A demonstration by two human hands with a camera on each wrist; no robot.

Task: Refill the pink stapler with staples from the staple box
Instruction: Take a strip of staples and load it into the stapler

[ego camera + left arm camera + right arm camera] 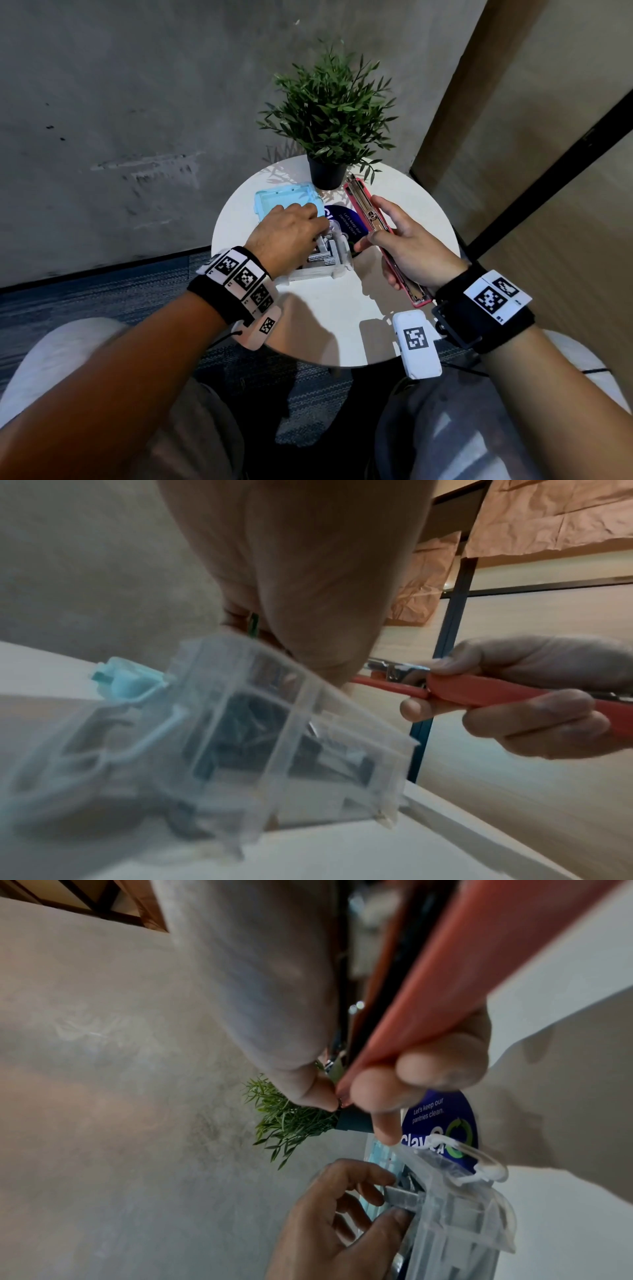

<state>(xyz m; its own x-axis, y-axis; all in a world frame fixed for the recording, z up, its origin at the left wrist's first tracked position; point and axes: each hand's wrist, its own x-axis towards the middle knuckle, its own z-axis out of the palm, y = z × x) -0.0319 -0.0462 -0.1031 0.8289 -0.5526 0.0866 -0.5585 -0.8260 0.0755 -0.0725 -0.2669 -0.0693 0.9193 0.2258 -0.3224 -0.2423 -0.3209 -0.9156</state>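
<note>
The clear staple box [325,269] stands on the round white table [342,318], its light blue lid [284,202] swung open behind it. Several grey staple strips lie inside. My left hand [313,236] reaches into the box. In the right wrist view its thumb and fingers [394,1196] pinch one staple strip [405,1198] at the box [455,1210] rim. My right hand [390,236] holds the pink stapler [368,212] above the table, unfolded, with its metal channel facing up. The left wrist view shows the box [274,750] close up and the stapler [479,692] to its right.
A potted green plant [329,120] stands at the table's far side, just behind the stapler's tip. A round blue sticker [346,219] lies on the tabletop between box and stapler. A grey wall rises behind, and carpet and my knees lie below the table.
</note>
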